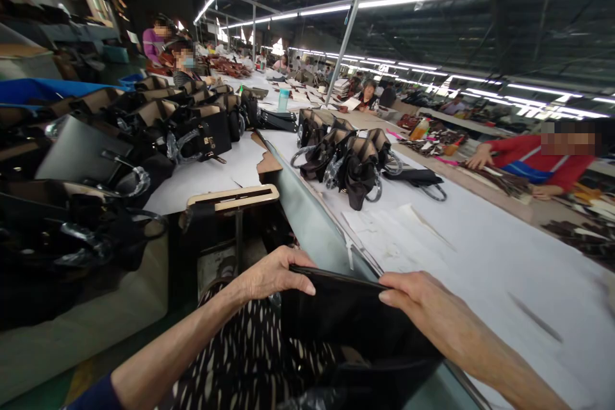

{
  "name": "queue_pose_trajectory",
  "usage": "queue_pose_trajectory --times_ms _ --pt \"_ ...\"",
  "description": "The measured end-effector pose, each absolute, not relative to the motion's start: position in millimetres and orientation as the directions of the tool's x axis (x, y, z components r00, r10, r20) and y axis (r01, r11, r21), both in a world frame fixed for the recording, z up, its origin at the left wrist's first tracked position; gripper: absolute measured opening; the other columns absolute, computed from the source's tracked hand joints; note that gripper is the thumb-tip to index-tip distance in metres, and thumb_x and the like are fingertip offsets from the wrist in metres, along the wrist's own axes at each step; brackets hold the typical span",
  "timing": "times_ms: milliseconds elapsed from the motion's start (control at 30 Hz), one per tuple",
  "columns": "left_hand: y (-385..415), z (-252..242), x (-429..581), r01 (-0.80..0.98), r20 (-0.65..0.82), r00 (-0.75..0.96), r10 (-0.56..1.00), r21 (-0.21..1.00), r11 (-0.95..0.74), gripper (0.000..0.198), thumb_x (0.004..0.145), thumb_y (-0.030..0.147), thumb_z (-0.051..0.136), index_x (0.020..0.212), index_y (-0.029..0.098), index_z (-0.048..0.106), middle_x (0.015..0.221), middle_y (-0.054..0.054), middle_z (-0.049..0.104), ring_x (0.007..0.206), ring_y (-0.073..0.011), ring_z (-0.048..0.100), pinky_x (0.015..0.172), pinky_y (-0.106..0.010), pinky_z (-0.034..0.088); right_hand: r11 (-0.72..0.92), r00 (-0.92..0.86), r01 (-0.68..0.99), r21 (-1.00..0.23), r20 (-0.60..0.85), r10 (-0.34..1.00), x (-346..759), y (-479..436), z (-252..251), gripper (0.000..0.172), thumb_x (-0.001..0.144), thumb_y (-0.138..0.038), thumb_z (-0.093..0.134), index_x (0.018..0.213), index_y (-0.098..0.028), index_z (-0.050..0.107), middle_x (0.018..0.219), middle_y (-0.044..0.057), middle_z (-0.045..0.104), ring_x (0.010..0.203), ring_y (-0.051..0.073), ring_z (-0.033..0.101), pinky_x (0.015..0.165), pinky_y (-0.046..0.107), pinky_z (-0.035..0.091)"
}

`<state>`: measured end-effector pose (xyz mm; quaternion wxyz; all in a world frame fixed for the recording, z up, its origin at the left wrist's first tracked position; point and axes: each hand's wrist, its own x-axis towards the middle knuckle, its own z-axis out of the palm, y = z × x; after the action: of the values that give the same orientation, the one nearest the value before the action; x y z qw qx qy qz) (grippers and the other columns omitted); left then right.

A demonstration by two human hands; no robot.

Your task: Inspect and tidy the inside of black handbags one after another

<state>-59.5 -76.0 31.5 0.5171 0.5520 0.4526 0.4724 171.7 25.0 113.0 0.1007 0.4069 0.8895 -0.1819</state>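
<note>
A black handbag (355, 314) rests at my lap, against the edge of the table. My left hand (278, 272) pinches the left end of its top edge between thumb and fingers. At the right end of the same edge, my right hand (416, 298) grips with thumb and fingertips. The bag's upper panel is stretched between both hands. Its lower part is dark and partly out of view, with some clear plastic wrapping near the bottom of the picture. Behind it lies a patterned black and cream cloth (235, 352) over my lap.
Several dark handbags with wrapped handles (355, 160) stand on the white table (461, 230). More black bags (206, 134) crowd the left side. A cream-padded frame (235, 197) stands ahead of my left hand. A co-worker in a red top (562, 163) handles dark pieces at the right.
</note>
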Motion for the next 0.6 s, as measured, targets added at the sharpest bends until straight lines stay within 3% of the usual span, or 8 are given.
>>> queue_pose_trajectory --times_ms 233,600 --pt "-76.2 29.5 -56.1 0.019 0.044 0.166 0.985 0.999 -0.048 0.023 0.069 0.030 0.066 0.084 0.012 0.069 0.078 -0.001 0.057 0.075 -0.0141 0.052 0.068 -0.021 0.039 0.595 -0.668 0.744 -0.304 -0.325 0.670 180.2 22.7 111.4 0.021 0.082 -0.030 0.040 0.064 -0.021 0.043 0.059 -0.003 0.046 0.059 0.015 0.046 0.054 0.024 0.030" --pt "-81.3 33.6 -47.8 0.013 0.041 0.147 0.988 0.999 -0.043 0.021 0.077 0.028 0.058 0.077 0.009 0.067 0.078 -0.004 0.060 0.074 -0.0156 0.053 0.067 -0.024 0.039 0.567 -0.662 0.749 -0.343 -0.344 0.666 188.5 19.9 105.8 0.023 0.083 -0.032 0.040 0.063 -0.021 0.042 0.055 -0.005 0.035 0.054 0.012 0.039 0.050 0.023 0.026"
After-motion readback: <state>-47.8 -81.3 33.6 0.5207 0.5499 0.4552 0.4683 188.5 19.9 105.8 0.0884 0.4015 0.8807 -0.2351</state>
